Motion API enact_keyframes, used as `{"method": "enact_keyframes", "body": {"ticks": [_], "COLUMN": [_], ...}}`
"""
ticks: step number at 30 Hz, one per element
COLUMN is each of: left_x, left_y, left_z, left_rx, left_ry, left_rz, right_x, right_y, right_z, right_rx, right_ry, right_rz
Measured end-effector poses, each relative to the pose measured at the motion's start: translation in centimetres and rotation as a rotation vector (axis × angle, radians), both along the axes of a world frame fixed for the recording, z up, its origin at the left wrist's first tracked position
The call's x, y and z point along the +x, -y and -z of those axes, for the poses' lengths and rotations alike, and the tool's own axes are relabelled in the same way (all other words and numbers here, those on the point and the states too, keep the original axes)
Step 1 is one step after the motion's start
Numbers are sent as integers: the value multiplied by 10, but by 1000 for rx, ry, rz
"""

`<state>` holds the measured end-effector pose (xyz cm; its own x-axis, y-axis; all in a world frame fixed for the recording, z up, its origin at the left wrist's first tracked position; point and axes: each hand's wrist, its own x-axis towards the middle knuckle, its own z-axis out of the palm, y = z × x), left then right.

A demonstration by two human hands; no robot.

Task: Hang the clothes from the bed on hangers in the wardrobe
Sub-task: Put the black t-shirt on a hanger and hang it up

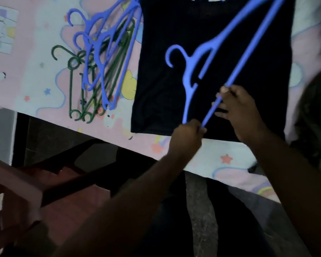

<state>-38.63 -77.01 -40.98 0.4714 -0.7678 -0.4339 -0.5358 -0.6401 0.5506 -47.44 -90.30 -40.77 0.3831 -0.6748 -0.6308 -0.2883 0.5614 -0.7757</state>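
Note:
A black T-shirt with white lettering lies flat on the bed, its hem toward me. On top of it lies a blue plastic hanger, hook pointing left. My left hand grips the hanger's near corner at the shirt's hem. My right hand pinches the hanger's long bottom bar a little higher up. The hanger's far end runs past the top of the frame.
A pile of blue and green hangers lies on the pink patterned bedsheet, left of the shirt. A reddish-brown chair stands at the lower left beside the bed. Dark clothing sits at the right edge.

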Motion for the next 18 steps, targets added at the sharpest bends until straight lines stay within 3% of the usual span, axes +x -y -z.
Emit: {"method": "enact_keyframes", "body": {"ticks": [4,7,12,18], "left_x": [-82,-98,-40,24], "left_y": [-21,-42,-52,-17], "left_z": [-16,-30,-9,39], "left_rx": [91,17,52,133], "left_ry": [-92,-189,31,200], "left_rz": [228,146,-20,369], "right_x": [-62,-94,-128,-162], "right_y": [7,4,-4,-31], "right_z": [2,7,11,23], "right_rx": [239,267,203,289], "right_ry": [94,-53,-261,-193], "right_rz": [314,336,229,-22]}}
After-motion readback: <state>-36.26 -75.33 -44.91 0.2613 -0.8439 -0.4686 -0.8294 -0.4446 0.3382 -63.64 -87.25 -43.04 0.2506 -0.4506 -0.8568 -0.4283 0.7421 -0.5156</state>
